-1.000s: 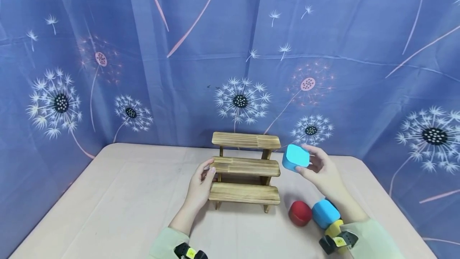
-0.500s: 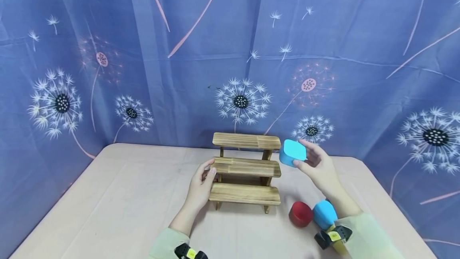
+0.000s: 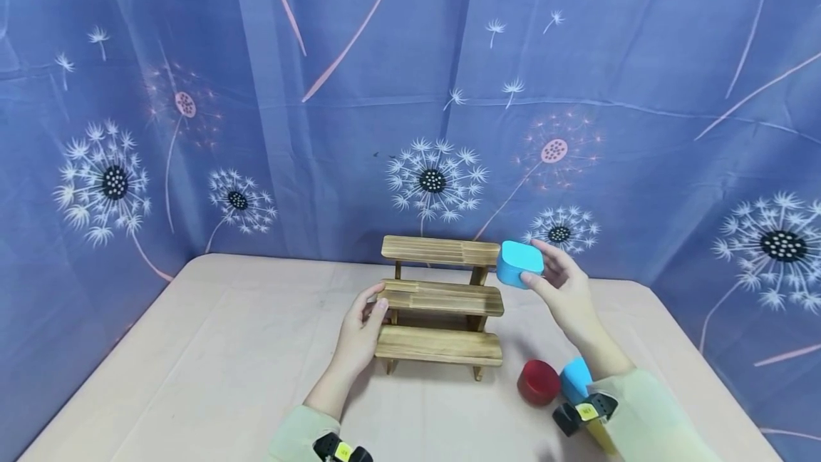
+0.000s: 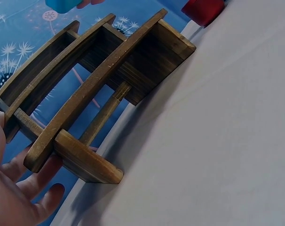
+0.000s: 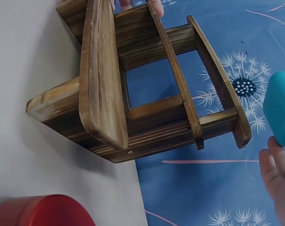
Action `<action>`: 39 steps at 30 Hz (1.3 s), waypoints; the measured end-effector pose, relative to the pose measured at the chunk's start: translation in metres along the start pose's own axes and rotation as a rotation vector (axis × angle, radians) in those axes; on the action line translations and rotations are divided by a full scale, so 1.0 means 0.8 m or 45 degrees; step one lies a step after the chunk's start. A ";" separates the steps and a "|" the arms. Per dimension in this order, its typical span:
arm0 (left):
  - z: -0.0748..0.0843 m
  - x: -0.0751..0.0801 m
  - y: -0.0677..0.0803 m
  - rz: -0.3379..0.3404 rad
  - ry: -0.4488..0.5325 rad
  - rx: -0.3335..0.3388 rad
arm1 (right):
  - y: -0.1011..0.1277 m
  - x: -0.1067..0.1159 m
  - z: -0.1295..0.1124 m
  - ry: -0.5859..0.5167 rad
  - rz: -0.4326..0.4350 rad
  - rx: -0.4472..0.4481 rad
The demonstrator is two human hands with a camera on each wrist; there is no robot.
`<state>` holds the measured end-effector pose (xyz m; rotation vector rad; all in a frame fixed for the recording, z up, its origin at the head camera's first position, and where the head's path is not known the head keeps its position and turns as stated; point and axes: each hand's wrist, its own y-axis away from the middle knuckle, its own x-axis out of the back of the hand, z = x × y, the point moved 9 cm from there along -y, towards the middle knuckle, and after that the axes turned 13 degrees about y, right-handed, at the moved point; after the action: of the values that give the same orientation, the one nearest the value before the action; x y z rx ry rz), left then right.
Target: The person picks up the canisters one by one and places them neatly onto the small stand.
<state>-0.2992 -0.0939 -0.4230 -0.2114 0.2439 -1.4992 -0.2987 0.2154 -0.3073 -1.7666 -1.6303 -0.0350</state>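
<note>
A three-tier wooden shelf stand stands on the cloth-covered table. My left hand grips the left end of its middle tier, thumb on top; in the left wrist view the fingers of that hand reach beneath the board. Up beside the right end of the top tier, my right hand pinches a light blue rounded-square box between thumb and fingers. That blue box hangs in the air at the right edge of the right wrist view. Whether it touches the top tier cannot be told.
A round red piece sits on the table right of the stand. Beside it are a second blue piece and a yellow piece, both partly hidden by the right wrist. A blue dandelion-print curtain hangs behind the table.
My right hand has moved the blue box left and up, closer to the top tier's right end. The left hand keeps its hold on the stand.
</note>
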 end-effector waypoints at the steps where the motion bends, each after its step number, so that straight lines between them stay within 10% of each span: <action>1: 0.001 0.000 0.000 0.001 0.002 -0.008 | -0.001 -0.001 0.000 -0.002 -0.002 -0.006; 39: -0.006 0.000 -0.001 -0.011 0.108 0.117 | -0.039 -0.055 -0.028 -0.090 -0.170 -0.021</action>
<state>-0.3012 -0.0942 -0.4275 -0.0752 0.2419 -1.5258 -0.3251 0.1644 -0.2967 -1.6858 -1.8015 -0.0489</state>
